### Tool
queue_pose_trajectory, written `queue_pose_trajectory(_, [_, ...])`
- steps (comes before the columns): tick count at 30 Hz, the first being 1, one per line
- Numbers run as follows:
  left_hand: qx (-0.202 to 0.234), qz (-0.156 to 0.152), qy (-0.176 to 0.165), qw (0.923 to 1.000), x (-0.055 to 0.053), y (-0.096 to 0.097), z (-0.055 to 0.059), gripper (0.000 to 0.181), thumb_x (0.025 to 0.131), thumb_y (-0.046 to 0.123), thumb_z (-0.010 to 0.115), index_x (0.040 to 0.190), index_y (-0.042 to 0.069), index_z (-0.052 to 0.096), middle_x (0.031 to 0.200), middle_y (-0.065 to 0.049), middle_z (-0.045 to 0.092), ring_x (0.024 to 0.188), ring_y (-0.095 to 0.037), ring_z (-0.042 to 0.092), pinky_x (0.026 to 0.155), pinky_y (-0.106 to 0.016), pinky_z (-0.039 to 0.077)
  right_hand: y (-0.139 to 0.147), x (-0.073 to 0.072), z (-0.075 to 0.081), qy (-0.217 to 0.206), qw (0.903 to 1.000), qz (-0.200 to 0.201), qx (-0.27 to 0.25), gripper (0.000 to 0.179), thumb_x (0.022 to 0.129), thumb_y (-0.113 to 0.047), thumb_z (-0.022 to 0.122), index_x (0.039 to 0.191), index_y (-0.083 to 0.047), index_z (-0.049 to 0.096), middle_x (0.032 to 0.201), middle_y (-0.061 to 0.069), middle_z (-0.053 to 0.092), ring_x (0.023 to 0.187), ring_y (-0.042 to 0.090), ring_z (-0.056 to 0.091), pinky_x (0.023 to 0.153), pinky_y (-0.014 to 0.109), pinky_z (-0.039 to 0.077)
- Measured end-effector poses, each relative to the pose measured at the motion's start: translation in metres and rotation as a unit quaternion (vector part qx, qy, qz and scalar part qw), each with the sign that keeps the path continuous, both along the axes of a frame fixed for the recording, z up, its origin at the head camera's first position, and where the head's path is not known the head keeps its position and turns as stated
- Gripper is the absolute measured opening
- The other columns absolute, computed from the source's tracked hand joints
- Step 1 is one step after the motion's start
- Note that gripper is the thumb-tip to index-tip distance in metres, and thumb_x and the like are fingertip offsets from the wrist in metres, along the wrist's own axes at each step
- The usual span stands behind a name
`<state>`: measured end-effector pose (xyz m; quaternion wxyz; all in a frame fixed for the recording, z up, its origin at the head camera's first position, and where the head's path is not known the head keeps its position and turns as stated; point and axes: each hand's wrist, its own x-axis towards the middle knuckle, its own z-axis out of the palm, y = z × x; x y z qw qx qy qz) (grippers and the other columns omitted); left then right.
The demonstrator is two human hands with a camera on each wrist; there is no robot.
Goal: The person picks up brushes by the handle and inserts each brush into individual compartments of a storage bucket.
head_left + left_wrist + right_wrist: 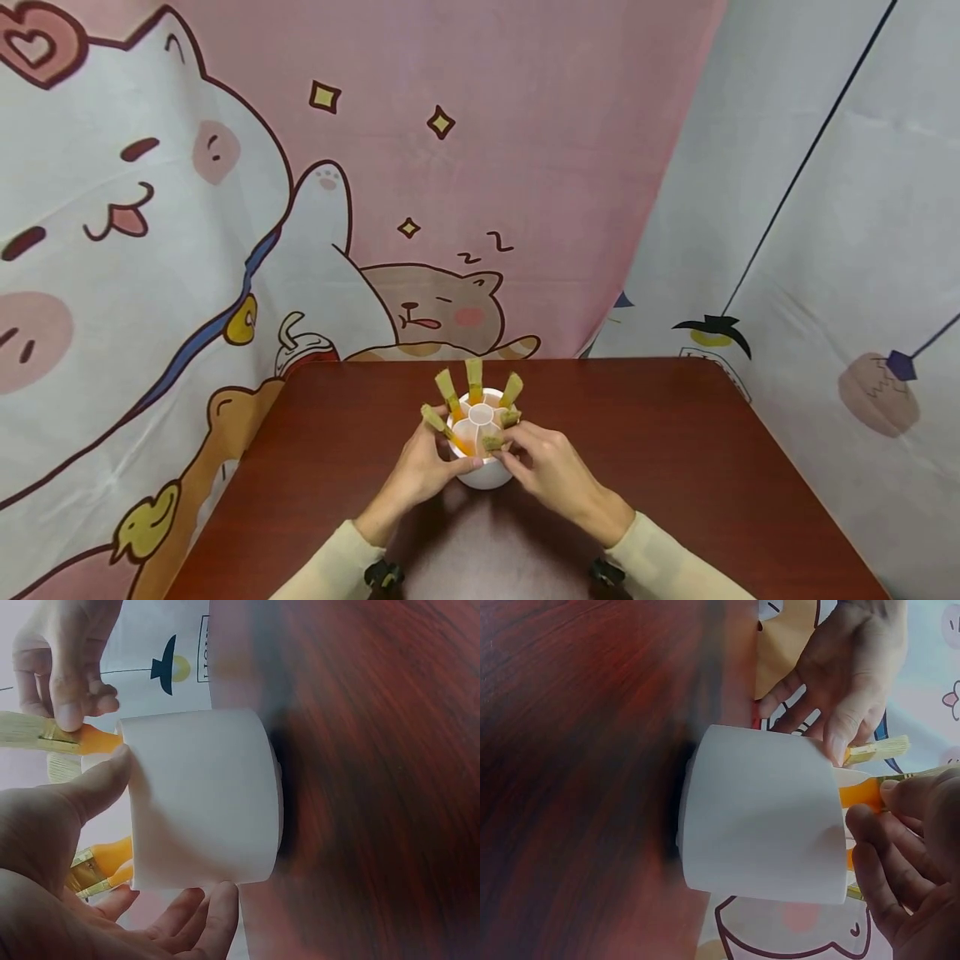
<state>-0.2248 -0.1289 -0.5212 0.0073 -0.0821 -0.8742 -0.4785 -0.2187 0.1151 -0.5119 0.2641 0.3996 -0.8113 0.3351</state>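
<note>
A white round holder [486, 477] with a ring of compartments stands on the table. Several brushes with orange handles and pale bristles lean in it, bristles up, among them one brush [474, 373] at the back. My left hand [422, 468] grips the holder from the left, its thumb at the rim and its fingers along the wall. From the right, my right hand [553, 468] pinches a flat brush [97, 739] near its metal band, between thumb and fingers. That brush's orange handle [861, 795] goes down inside the rim; its lower end is hidden by the wall.
The dark red-brown table [337, 417] reaches back to a cloth backdrop [570, 167] printed with cartoon cats. Another pale printed cloth [840, 225] hangs at the right. Dark wrist straps [384, 575] show below both sleeves.
</note>
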Motion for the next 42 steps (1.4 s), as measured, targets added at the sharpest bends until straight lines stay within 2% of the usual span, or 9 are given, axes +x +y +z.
queue_pose_trajectory(5, [0.027, 0.000, -0.021, 0.9994, 0.003, 0.002, 0.001, 0.094, 0.078, 0.030, 0.098, 0.154, 0.013, 0.046, 0.110, -0.015, 0.067, 0.098, -0.037, 0.063, 0.072, -0.031, 0.047, -0.001, 0.001, -0.004, -0.007, 0.9999, -0.008, 0.003, 0.020, 0.090, -0.006, 0.084, 0.105, -0.014, 0.075, 0.101, -0.004, 0.076, 0.083, 0.005, 0.073, 0.071, 0.023, 0.061])
queue_pose_trajectory(10, [0.049, -0.001, -0.023, 0.9985, 0.005, 0.006, 0.004, 0.090, 0.081, 0.025, 0.096, 0.154, 0.011, 0.046, 0.104, -0.023, 0.066, 0.087, -0.030, 0.060, 0.066, -0.027, 0.045, -0.002, 0.000, -0.005, -0.020, 0.9998, 0.001, -0.004, 0.021, 0.091, -0.005, 0.083, 0.110, -0.012, 0.076, 0.105, -0.003, 0.077, 0.086, 0.004, 0.074, 0.074, 0.017, 0.059])
queue_pose_trajectory(14, [0.065, -0.004, -0.025, 0.9976, 0.006, 0.008, 0.006, 0.088, 0.082, 0.023, 0.094, 0.154, 0.010, 0.045, 0.101, -0.026, 0.065, 0.082, -0.025, 0.058, 0.064, -0.026, 0.044, -0.003, 0.001, -0.005, -0.032, 0.9994, 0.006, -0.005, 0.022, 0.092, -0.005, 0.083, 0.111, -0.012, 0.076, 0.105, -0.003, 0.076, 0.087, 0.002, 0.073, 0.076, 0.013, 0.057])
queue_pose_trajectory(22, [0.105, -0.007, -0.050, 0.9931, 0.007, 0.011, 0.004, 0.090, 0.083, 0.019, 0.094, 0.156, 0.012, 0.043, 0.119, -0.017, 0.068, 0.101, -0.035, 0.064, 0.072, -0.029, 0.049, -0.002, 0.002, -0.009, -0.020, 0.9997, 0.002, -0.011, 0.027, 0.090, -0.004, 0.085, 0.114, -0.011, 0.077, 0.107, -0.002, 0.078, 0.088, 0.006, 0.075, 0.077, 0.015, 0.058])
queue_pose_trajectory(27, [0.116, -0.009, -0.055, 0.9917, 0.007, 0.009, 0.004, 0.090, 0.083, 0.019, 0.093, 0.157, 0.012, 0.042, 0.128, -0.018, 0.067, 0.105, -0.032, 0.066, 0.076, -0.031, 0.052, -0.001, 0.001, -0.008, -0.028, 0.9995, 0.008, -0.008, 0.027, 0.091, -0.004, 0.083, 0.116, -0.011, 0.076, 0.110, 0.000, 0.078, 0.090, 0.009, 0.077, 0.078, 0.016, 0.059])
queue_pose_trajectory(32, [0.127, -0.012, -0.059, 0.9901, 0.010, 0.006, 0.003, 0.091, 0.084, 0.016, 0.093, 0.158, 0.011, 0.041, 0.134, -0.019, 0.066, 0.113, -0.034, 0.068, 0.081, -0.033, 0.055, -0.001, 0.002, -0.009, -0.037, 0.9990, 0.024, -0.002, 0.024, 0.093, -0.004, 0.082, 0.115, -0.010, 0.076, 0.111, 0.001, 0.078, 0.091, 0.010, 0.077, 0.080, 0.014, 0.058])
queue_pose_trajectory(36, [0.134, -0.019, -0.057, 0.9891, 0.010, 0.006, 0.003, 0.091, 0.085, 0.014, 0.091, 0.159, 0.011, 0.040, 0.134, -0.019, 0.067, 0.113, -0.033, 0.070, 0.080, -0.031, 0.056, 0.001, 0.003, -0.010, -0.043, 0.9988, 0.025, 0.002, 0.025, 0.093, -0.006, 0.082, 0.117, -0.010, 0.076, 0.112, 0.002, 0.078, 0.093, 0.011, 0.078, 0.080, 0.015, 0.058])
queue_pose_trajectory(42, [0.139, -0.026, -0.052, 0.9886, 0.006, 0.007, 0.003, 0.090, 0.086, 0.013, 0.090, 0.160, 0.010, 0.039, 0.137, -0.020, 0.066, 0.112, -0.030, 0.071, 0.078, -0.027, 0.056, 0.004, 0.005, -0.008, -0.049, 0.9984, 0.028, -0.005, 0.025, 0.094, -0.006, 0.082, 0.119, -0.009, 0.076, 0.109, 0.002, 0.077, 0.090, 0.005, 0.076, 0.076, 0.017, 0.060])
